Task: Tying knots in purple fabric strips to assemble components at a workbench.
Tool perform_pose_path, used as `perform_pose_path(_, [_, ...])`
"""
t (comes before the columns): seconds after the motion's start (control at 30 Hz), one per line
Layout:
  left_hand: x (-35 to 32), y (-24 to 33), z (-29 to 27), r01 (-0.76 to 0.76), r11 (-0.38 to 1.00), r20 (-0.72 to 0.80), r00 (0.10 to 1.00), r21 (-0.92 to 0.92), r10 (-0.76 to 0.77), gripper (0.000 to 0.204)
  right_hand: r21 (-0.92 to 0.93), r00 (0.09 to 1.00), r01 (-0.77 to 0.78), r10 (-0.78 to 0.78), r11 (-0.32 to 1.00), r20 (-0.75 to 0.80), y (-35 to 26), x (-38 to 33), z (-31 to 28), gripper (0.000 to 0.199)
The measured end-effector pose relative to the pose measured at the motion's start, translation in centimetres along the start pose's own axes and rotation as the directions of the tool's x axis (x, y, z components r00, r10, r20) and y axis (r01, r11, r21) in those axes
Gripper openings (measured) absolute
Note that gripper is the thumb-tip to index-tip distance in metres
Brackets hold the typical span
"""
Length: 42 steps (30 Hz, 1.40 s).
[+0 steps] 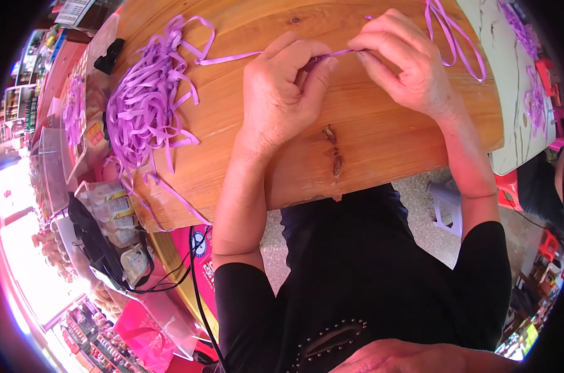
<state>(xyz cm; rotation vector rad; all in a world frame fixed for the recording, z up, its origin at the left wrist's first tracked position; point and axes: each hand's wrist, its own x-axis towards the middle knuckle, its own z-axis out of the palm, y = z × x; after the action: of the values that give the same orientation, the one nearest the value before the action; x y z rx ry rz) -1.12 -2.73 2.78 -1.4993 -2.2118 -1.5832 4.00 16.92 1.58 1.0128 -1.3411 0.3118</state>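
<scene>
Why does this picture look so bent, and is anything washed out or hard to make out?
In the head view, the fisheye lens bends the shelves around the dark rim; also in the head view, glare whitens the patch at far left, while the left hand, right hand and purple ribbon pile look fairly clear.

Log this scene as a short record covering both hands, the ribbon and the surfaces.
Left hand: gripping a purple ribbon
Right hand: pinching it, a short span showing between the hands
Ribbon pile: tangled, purple, at the picture's left
Loose loops: purple, right of the right hand
Work surface: wooden table
Right of it: white, dark-veined surface
</scene>
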Motion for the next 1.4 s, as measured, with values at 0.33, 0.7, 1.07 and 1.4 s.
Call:
perform_pose_path(0.33, [-1.1, -1.2, -2.3, -0.011, 0.999, -0.053, 0.999, -0.033, 0.010, 0.002, -0.579, 0.110, -0.789, 0.975, 0.204, 0.193, -4.2, 2.6, -16.6, 0.012])
perform_pose_path(0.7, [-1.5, 0.5, -4.4, -0.115, 0.989, 0.016, 0.993, 0.097, 0.113, 0.007, -0.056, 0.070, -0.997, 0.950, 0.055, -0.304, -4.1, 4.4, -25.4, 0.024])
perform_pose_path(1.07, [-4.6, -1.7, -8.4, 0.099, 0.991, -0.112, 0.990, 0.090, -0.088, 0.005, 0.533, -0.124, -0.840, 0.922, 0.099, -0.366, -3.2, 2.2, -36.5, 0.025])
perform_pose_path(1.4, [-7.2, -3.5, -9.7, 0.283, 0.958, -0.173, 0.942, -0.054, -0.288, 0.006, 0.485, -0.229, -0.850, 0.685, 0.205, -0.691, -3.4, -0.2, -40.8, 0.020])
